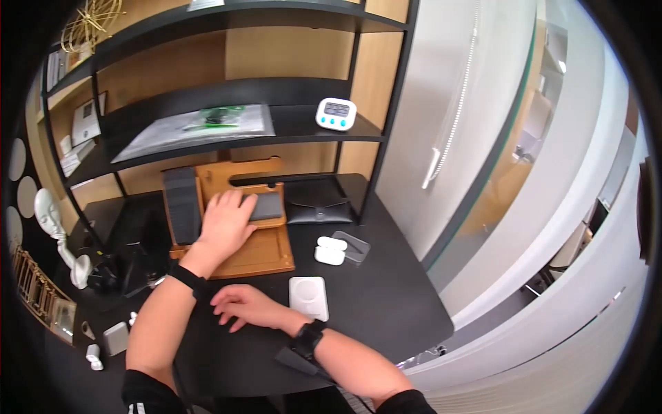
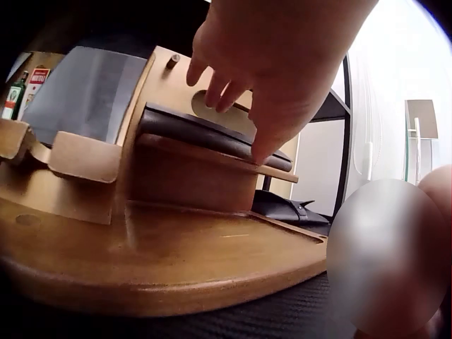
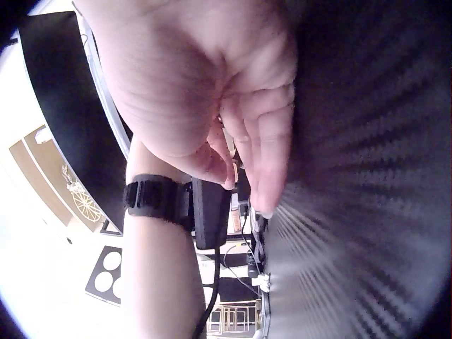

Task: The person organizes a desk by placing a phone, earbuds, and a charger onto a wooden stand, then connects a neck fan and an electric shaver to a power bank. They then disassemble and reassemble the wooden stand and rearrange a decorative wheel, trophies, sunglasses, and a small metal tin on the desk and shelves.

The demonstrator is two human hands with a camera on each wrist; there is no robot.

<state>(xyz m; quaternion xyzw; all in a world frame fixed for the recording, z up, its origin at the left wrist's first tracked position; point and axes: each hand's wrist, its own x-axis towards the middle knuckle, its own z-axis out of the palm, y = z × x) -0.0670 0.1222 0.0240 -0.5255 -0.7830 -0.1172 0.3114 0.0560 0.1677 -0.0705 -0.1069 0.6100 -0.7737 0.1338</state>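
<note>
A brown wooden stand is on the black desk, with a dark grey panel at its left side. My left hand reaches over the stand's shelf, beside a dark grey item lying there. The left wrist view has the left hand above that dark item, thumb near its edge; contact is unclear. Nearer the desk's front, my right hand hovers or rests with loosely bent fingers, holding nothing. In the right wrist view the right hand has its palm showing and no object in it.
Right of the stand are a black pouch, a white earbud case, a clear tray and a white square device. A black shelf behind bears a white timer. A white mannequin head stands left.
</note>
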